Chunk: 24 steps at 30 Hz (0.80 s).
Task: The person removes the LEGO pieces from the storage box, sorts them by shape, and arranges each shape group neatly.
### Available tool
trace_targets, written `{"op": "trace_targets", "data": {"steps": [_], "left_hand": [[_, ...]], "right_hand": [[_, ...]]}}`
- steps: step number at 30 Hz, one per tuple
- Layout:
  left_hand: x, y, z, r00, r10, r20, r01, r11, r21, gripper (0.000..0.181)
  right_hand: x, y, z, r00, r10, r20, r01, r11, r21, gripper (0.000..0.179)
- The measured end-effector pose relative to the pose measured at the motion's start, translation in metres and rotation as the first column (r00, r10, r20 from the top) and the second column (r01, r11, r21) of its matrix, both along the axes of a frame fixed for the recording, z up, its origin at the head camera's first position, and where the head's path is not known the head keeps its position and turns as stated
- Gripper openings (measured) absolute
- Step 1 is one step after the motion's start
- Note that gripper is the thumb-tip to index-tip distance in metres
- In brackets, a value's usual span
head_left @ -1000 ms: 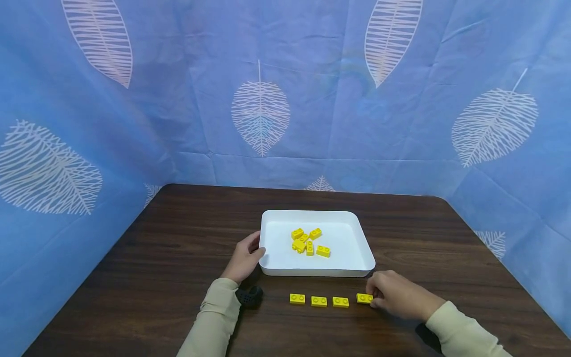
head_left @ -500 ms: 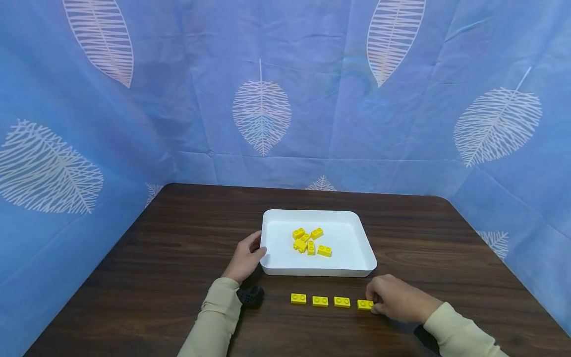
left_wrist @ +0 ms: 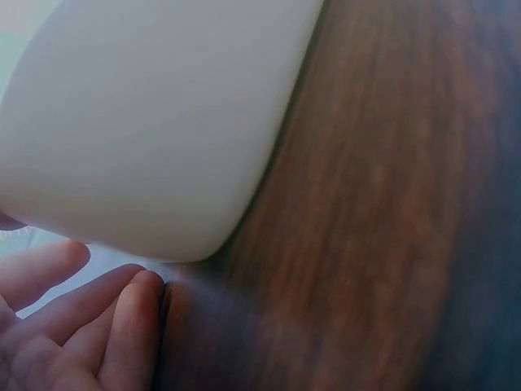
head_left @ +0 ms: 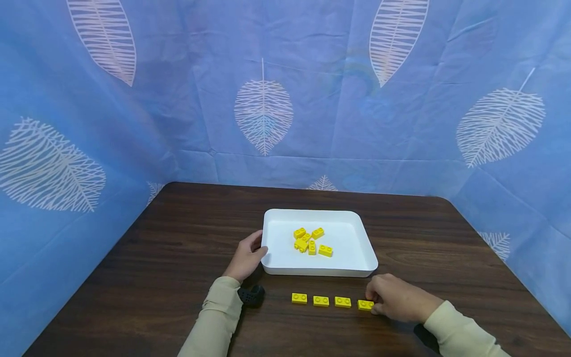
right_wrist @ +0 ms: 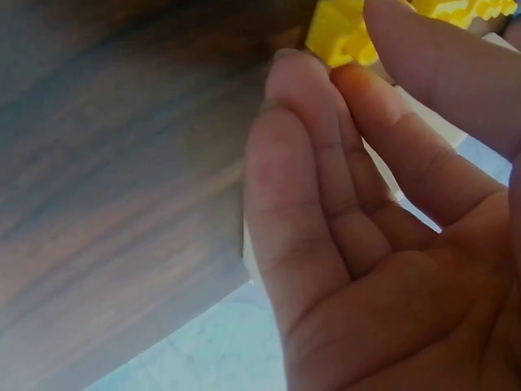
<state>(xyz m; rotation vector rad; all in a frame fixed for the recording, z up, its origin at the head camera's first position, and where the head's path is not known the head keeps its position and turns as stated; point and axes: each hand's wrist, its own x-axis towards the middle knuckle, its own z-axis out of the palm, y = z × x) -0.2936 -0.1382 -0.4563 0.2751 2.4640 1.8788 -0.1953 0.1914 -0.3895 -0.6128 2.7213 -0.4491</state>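
Note:
My right hand (head_left: 399,297) pinches a yellow two-stud toy brick (head_left: 365,305) between thumb and fingertips, at the right end of a row on the table. In the right wrist view this brick (right_wrist: 338,32) shows at the fingertips, partly covered by the thumb. To its left lie three similar bricks, the nearest one (head_left: 342,302) a small gap away. My left hand (head_left: 244,258) holds the left edge of a white tray (head_left: 352,238), thumb over the rim and fingers at the outer side. Several loose yellow bricks (head_left: 301,245) lie inside the tray.
A dark wood table (head_left: 178,248) carries everything. A blue leaf-patterned cloth (head_left: 312,109) hangs behind and at both sides. The tray's front wall stands just beyond the brick row. A black band (head_left: 251,296) sits at my left wrist.
My right hand has drawn its brick slightly toward me, roughly into line with the row. My left hand stays at the tray. The view has shifted a little.

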Motion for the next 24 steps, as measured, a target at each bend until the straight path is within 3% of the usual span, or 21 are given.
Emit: {"op": "trace_targets", "data": {"steps": [13, 19, 24], "left_hand": [[0.003, -0.001, 0.003, 1.0, -0.004, -0.012, 0.004, 1.0, 0.006, 0.05], [0.003, -0.002, 0.002, 1.0, -0.014, -0.028, 0.014, 1.0, 0.02, 0.049], [0.004, -0.002, 0.001, 0.999, -0.025, -0.028, 0.026, 1.0, 0.017, 0.05]], "right_hand": [[-0.013, 0.0, 0.033, 0.995, 0.062, -0.082, -0.069, 0.993, -0.095, 0.005], [-0.031, -0.003, 0.049, 0.984, 0.034, -0.173, -0.056, 0.991, -0.123, 0.016], [-0.053, -0.015, 0.052, 0.976, -0.015, -0.217, -0.014, 0.991, -0.133, 0.019]]}}
